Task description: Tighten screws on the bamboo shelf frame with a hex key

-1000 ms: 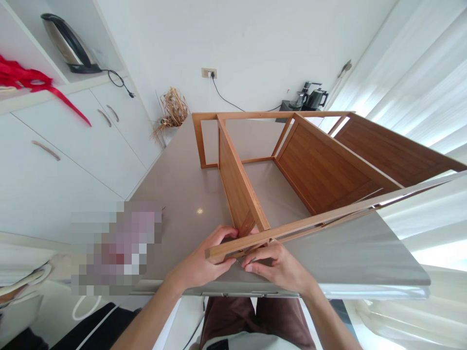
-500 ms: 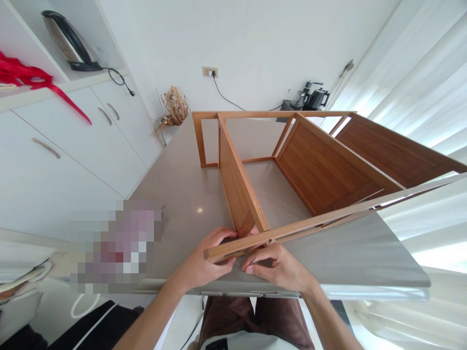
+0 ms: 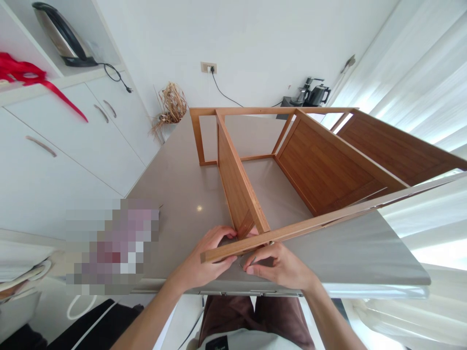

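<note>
A wooden shelf frame [image 3: 233,160] lies on its side on the grey table, its shelf panels standing on edge. My left hand [image 3: 200,262] is closed around the near end of its front rail [image 3: 222,251], fingers over the far side and thumb underneath. Just right of it, my right hand [image 3: 280,265] pinches a small, thin, bent metal hex key [image 3: 241,266] between thumb and forefinger. That hand is below the rail, close to the joint with the nearest shelf panel [image 3: 239,189]. The rail hides the joint's underside and some left fingertips.
The grey tabletop [image 3: 175,214] ends close to my body. A blurred-out pinkish item [image 3: 127,233] lies at its left edge. White cabinets [image 3: 73,146] with a kettle [image 3: 62,34] stand left. Dried plants [image 3: 171,104] are behind; white curtains [image 3: 408,97] hang right.
The near end of the rail has shifted slightly left and turned a little, showing less of its underside. Both hands keep nearly the same place and grip. The view has moved slightly.
</note>
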The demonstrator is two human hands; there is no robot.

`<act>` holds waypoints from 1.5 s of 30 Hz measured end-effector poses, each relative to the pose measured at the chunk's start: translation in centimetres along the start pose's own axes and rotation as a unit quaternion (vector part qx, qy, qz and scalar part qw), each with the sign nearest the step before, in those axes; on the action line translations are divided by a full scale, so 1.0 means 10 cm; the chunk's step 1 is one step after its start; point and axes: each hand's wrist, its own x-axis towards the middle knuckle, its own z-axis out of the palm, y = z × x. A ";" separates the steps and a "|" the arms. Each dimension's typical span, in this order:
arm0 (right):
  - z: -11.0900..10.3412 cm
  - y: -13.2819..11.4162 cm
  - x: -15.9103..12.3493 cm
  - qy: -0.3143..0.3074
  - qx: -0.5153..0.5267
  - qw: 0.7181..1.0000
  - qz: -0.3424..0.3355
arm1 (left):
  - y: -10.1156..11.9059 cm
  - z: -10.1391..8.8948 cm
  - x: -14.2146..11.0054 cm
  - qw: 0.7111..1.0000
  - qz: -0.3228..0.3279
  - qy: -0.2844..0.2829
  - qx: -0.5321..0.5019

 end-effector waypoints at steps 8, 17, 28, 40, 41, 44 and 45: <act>0.00 0.03 -0.01 0.002 0.013 1.000 -0.002 | 0.06 -0.03 0.02 1.000 0.008 0.001 0.021; -0.01 -0.05 -0.01 0.027 -0.002 1.000 -0.015 | 0.02 -0.02 0.00 0.999 0.028 0.014 0.031; 0.34 0.11 -0.43 0.213 -0.085 0.973 0.032 | 0.04 -0.03 0.00 0.999 0.016 0.011 0.034; 0.73 0.20 -0.35 0.282 -0.166 0.944 -0.035 | 0.06 -0.04 0.00 0.999 0.007 0.005 0.032; 0.73 0.18 -0.34 0.285 -0.170 0.942 -0.042 | 0.07 -0.04 0.00 0.999 0.008 0.005 0.032; 0.74 0.17 -0.32 0.291 -0.180 0.938 -0.052 | 0.06 -0.04 0.00 0.999 0.015 0.008 0.029; 0.74 0.17 -0.32 0.292 -0.182 0.937 -0.054 | 0.06 -0.04 0.01 0.999 0.016 0.009 0.028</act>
